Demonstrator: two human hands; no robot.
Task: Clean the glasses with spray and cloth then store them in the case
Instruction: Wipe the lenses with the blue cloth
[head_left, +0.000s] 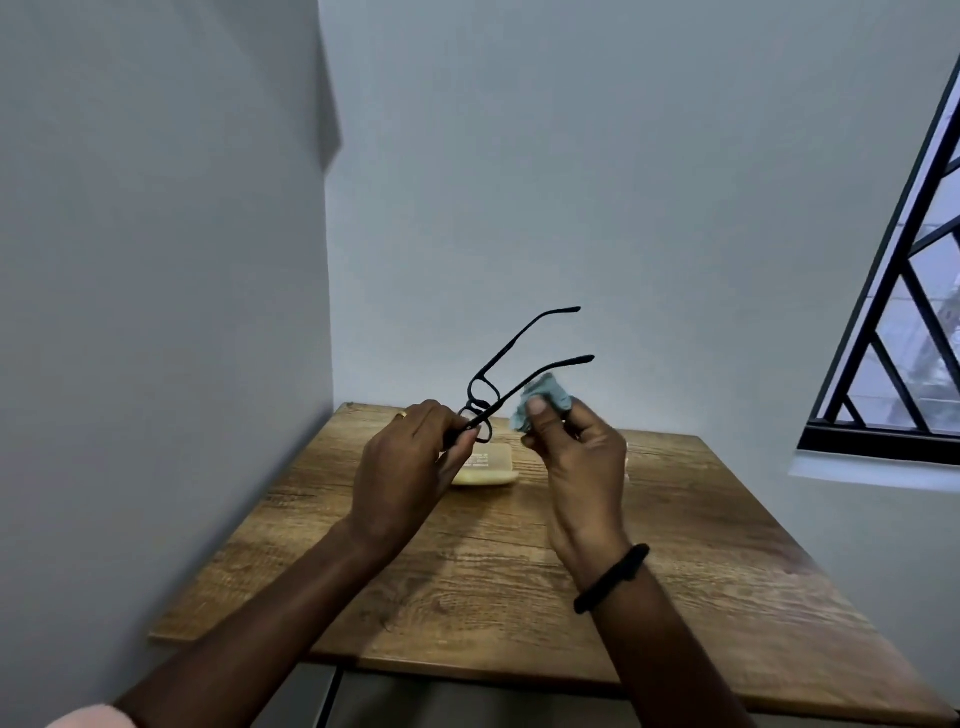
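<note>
Black-framed glasses (511, 364) are held up above the wooden table (467, 561), temples unfolded and pointing up to the right. My left hand (405, 462) pinches the frame at its lower lens end. My right hand (576, 457) is closed on a crumpled pale blue cloth (545, 397), which touches the nearer temple. A pale yellow glasses case (491, 465) lies flat on the table behind my left hand, partly hidden by it. I see no spray bottle; something pale shows just past my right hand but I cannot identify it.
The table stands in a corner, with a grey wall on the left and another behind. A barred window (904, 322) with a sill is at the right. A black band circles my right wrist (613, 577).
</note>
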